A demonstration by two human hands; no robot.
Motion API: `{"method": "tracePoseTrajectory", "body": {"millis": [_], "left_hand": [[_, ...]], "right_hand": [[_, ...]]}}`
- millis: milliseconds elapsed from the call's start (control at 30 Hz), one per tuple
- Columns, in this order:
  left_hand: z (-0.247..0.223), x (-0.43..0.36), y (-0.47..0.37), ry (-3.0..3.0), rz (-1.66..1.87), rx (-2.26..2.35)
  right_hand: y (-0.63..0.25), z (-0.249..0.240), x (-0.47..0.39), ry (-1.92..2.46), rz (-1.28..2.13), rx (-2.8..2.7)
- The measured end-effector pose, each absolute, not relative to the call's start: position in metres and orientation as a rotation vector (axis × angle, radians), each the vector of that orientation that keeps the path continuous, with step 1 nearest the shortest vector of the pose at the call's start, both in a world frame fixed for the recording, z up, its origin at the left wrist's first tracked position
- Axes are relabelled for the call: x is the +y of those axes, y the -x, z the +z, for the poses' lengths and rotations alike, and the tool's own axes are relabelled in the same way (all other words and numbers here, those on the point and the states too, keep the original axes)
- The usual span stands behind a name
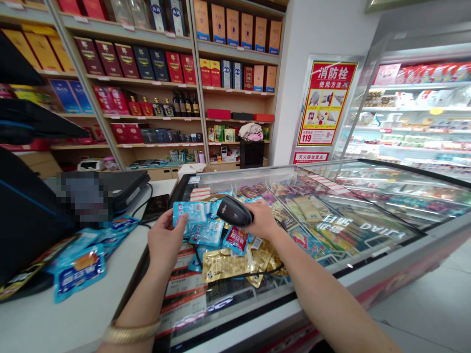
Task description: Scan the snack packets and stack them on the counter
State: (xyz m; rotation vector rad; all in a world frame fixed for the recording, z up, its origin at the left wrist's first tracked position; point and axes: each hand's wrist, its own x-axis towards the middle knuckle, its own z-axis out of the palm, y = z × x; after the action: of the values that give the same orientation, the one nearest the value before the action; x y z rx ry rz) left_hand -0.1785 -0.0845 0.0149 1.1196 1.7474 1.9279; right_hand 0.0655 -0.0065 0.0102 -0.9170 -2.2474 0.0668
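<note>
My left hand (167, 240) pinches a light-blue snack packet (191, 213), its printed back turned up. Wrapped in my right hand (264, 218) is a black handheld barcode scanner (234, 211), its head pointing left toward that packet. Under both hands, a loose pile lies on the freezer's glass top: blue packets (206, 233), a red-and-blue packet (236, 239) and gold packets (224, 266). A dark cable runs across the gold ones.
To the left, a white counter (121, 274) carries more blue packets (81, 269), a dark phone-like slab (156, 207) and black checkout equipment (136, 189). The glass-topped chest freezer (368, 264) stretches right. Behind stand shelves of boxed bottles (147, 63) and a lit display fridge (419, 108).
</note>
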Motion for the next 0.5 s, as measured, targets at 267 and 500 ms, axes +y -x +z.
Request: {"method": "tracePoseTrajectory", "body": {"millis": [267, 500], "left_hand": [[-0.003, -0.072, 0.196, -1.140, 1.652, 1.989], [-0.006, -0.073, 0.190, -1.482, 1.101, 2.543]], "right_hand": [[-0.068, 0.005, 0.000, 0.946, 0.021, -2.211], [-0.070, 0.003, 0.003, 0.950, 0.048, -2.217]]}}
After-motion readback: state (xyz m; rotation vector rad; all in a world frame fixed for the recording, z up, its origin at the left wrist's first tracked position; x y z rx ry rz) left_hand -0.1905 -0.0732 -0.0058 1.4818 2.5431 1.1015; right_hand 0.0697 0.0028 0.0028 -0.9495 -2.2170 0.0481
